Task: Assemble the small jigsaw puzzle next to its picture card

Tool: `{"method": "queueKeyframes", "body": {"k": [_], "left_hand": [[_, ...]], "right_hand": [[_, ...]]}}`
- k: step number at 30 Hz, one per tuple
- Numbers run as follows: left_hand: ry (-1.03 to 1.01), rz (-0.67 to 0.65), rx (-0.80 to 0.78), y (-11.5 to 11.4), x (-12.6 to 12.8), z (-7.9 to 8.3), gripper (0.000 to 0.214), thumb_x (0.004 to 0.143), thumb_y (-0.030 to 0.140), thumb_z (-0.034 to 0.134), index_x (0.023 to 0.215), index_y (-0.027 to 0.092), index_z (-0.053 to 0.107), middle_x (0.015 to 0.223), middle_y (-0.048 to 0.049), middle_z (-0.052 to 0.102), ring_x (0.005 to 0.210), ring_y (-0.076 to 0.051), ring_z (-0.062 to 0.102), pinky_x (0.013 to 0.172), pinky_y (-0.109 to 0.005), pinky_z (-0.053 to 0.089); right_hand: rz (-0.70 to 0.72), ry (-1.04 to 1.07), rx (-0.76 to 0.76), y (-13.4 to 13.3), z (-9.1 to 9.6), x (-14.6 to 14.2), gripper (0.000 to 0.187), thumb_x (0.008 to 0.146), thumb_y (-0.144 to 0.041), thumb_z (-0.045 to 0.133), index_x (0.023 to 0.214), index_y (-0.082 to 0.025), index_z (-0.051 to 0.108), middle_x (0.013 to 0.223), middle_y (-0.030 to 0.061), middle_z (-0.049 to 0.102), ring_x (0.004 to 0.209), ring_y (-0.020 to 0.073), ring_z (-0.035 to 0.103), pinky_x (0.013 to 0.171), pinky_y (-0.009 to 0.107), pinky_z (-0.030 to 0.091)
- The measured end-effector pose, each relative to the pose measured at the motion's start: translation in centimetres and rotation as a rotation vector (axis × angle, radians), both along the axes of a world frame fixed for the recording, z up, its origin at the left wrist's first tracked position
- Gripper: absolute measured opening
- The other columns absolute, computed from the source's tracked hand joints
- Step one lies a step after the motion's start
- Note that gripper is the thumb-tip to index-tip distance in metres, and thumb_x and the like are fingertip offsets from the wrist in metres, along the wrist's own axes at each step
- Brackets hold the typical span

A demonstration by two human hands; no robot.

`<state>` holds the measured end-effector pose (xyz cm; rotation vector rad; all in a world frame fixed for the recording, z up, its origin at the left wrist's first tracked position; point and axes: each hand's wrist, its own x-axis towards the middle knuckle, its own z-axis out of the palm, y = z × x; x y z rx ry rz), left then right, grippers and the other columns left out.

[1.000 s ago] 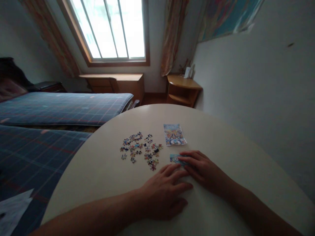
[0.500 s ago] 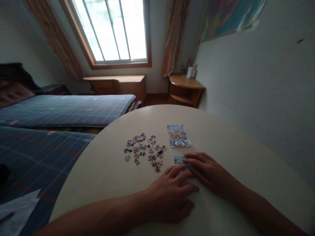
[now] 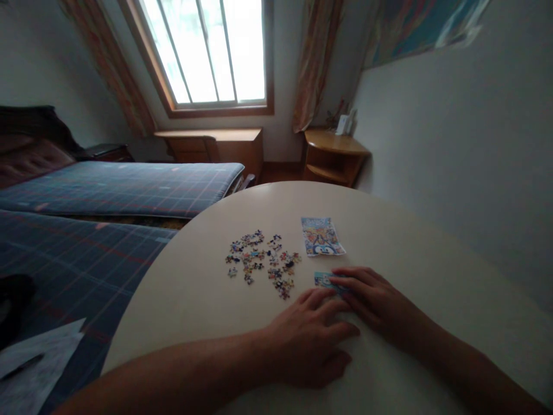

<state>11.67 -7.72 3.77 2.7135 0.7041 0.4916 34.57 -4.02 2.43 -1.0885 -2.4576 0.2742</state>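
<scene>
On the cream round table [image 3: 185,311], a small blue joined section of jigsaw puzzle [image 3: 324,279] lies partly under my fingers. My right hand [image 3: 375,297] rests over its right side, fingers stretched out and lying flat on it. My left hand [image 3: 313,334] is just below, its fingertips at the lower edge of the section and its fingers apart. Neither hand grips anything that I can see. Loose jigsaw pieces [image 3: 259,259] are scattered to the left of the hands. Beyond the section lies a colourful picture sheet [image 3: 322,236] with a penguin-like face at its bottom.
A bed with a blue plaid mattress [image 3: 142,184] stands left of the table. Papers [image 3: 47,357] with a dark pen [image 3: 21,366] lie on the plaid surface at lower left. A wooden corner shelf [image 3: 334,150] and a desk [image 3: 216,135] stand by the window; a wall rises at right.
The whole view has shifted slightly, so everything appears a little further right. Both hands keep nearly the same pose on the puzzle section, and the loose pieces have not moved.
</scene>
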Motion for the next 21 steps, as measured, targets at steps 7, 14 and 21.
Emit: {"method": "queueKeyframes", "body": {"k": [7,14,21], "left_hand": [[0.006,-0.011,0.036,0.02,-0.13,0.02,0.037,0.093,0.039,0.055,0.125,0.021,0.059,0.138,-0.0084,0.051,0.134,-0.029,0.038,0.115,-0.044,0.030],[0.019,-0.015,0.061,-0.01,-0.26,0.11,0.038,0.094,0.040,0.052,0.126,0.021,0.058,0.138,-0.0077,0.050,0.135,-0.029,0.037,0.116,-0.042,0.029],[0.042,-0.022,0.061,0.05,-0.40,0.30,0.040,0.095,0.041,0.052,0.128,0.020,0.057,0.140,-0.0087,0.050,0.137,-0.029,0.035,0.117,-0.043,0.028]], "right_hand": [[0.013,-0.012,0.023,0.13,-0.03,0.19,0.031,0.098,-0.029,0.048,0.125,-0.028,0.064,0.126,0.0090,0.065,0.115,0.0253,0.061,0.097,0.046,0.052],[0.022,-0.001,0.037,0.23,-0.07,0.22,0.031,0.098,-0.032,0.048,0.124,-0.027,0.064,0.124,0.0099,0.066,0.113,0.0258,0.062,0.095,0.046,0.054],[0.021,0.003,0.049,0.28,-0.01,0.21,0.031,0.097,-0.032,0.048,0.124,-0.028,0.065,0.123,0.0096,0.067,0.113,0.0260,0.062,0.094,0.046,0.054]]}}
